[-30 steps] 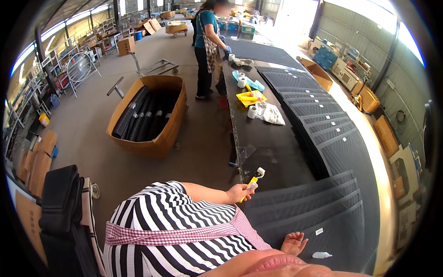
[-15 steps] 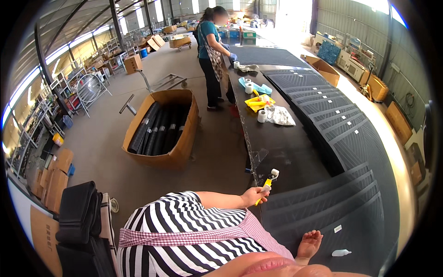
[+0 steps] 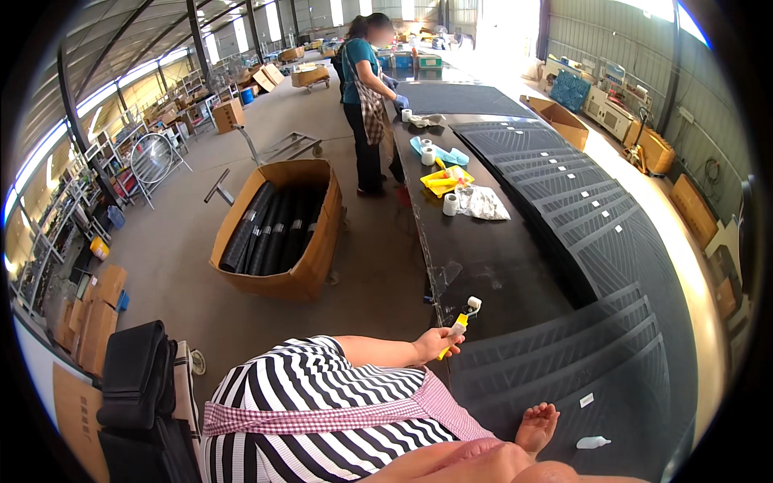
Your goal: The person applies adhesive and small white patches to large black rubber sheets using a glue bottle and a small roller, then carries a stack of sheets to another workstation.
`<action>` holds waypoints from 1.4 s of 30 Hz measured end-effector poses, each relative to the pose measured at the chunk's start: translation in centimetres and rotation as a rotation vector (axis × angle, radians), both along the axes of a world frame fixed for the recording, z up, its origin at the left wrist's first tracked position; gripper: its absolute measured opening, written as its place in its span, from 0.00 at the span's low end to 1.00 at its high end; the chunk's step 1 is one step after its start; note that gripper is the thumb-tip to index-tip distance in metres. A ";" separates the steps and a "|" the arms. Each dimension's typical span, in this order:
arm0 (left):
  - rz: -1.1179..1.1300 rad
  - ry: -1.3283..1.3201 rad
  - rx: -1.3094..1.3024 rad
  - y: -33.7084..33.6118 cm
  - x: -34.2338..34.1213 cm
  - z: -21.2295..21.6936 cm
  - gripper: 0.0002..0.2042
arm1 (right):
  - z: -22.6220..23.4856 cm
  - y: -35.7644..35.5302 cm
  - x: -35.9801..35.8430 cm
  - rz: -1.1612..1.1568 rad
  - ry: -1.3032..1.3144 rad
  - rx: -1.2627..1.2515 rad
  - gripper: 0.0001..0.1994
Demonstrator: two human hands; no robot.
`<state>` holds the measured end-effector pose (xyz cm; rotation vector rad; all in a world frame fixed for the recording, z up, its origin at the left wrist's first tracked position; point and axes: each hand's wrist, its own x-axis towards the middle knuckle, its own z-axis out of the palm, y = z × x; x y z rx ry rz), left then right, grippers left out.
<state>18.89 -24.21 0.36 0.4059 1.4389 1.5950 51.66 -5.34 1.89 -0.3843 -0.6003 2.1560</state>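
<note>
My left hand (image 3: 439,344) is closed around the yellow handle of a small hand roller (image 3: 460,325). Its white roller head points up and away, over the dark table's near-left edge. My right hand (image 3: 537,427) is half curled, palm up and fingers apart, with nothing in it. It is above a black textured mat (image 3: 555,374), one of several overlapping along the table. A white label (image 3: 586,400) lies on the mat just beyond that hand. Close by on the right rests a small white squeeze bottle (image 3: 593,443) on its side.
White rolls (image 3: 450,204), a yellow tray (image 3: 445,181) and a crumpled silvery bag (image 3: 483,203) sit farther along the table (image 3: 483,258). A co-worker (image 3: 366,97) in gloves stands at its left side. A carton (image 3: 278,286) of black rolls is on the floor to the left.
My view has shifted slightly, and both my hands keep nearly the same pose. The co-worker's arms have moved a little at the far mat.
</note>
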 end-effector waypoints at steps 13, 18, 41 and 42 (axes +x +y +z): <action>0.014 0.005 0.005 0.1 0.2 0.4 0.16 | -0.3 0.2 0.1 0.016 0.032 -0.006 0.15; 0.026 0.006 0.002 0.0 -0.1 0.1 0.15 | -0.6 0.2 0.1 0.048 0.059 0.014 0.16; -0.022 0.035 -0.025 -0.3 0.0 1.2 0.15 | -0.5 -0.2 0.1 0.034 0.051 0.011 0.17; -0.029 0.028 -0.017 -0.2 0.0 1.3 0.16 | -0.5 -0.1 0.1 0.027 0.051 0.010 0.17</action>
